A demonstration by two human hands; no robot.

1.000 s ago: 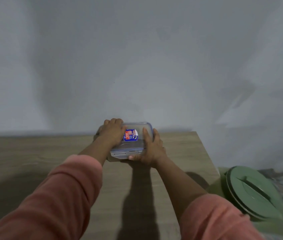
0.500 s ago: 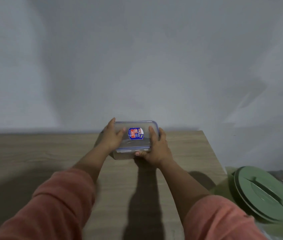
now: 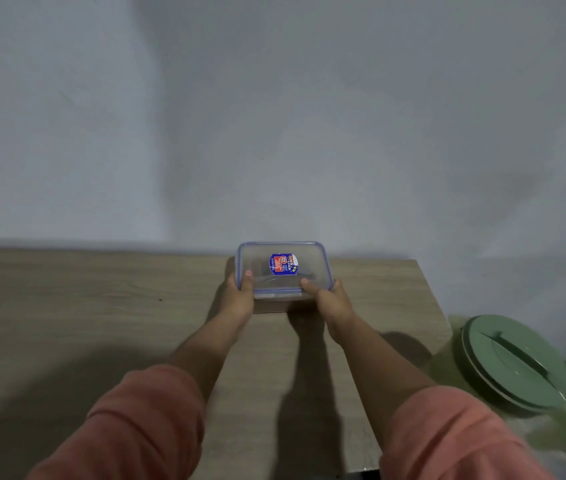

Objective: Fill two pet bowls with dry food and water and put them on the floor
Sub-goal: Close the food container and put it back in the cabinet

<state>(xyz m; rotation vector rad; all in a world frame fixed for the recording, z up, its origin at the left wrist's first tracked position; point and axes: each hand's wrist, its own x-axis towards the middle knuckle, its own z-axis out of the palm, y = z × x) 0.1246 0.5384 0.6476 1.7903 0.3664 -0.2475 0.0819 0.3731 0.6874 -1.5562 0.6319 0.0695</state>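
Container (image 3: 283, 271), fingers of both hands clamped on its sides, above table (image 3: 67, 323); green bin (image 3: 513, 365) right.

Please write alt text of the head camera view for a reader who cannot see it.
Both hands, left hand and right hand, grip a clear lidded plastic container on a wooden table against a grey wall. A green lidded bin stands beside the table's right end.

One lidded container (image 3: 283, 270), one table (image 3: 101, 306), one green bin (image 3: 513, 362)
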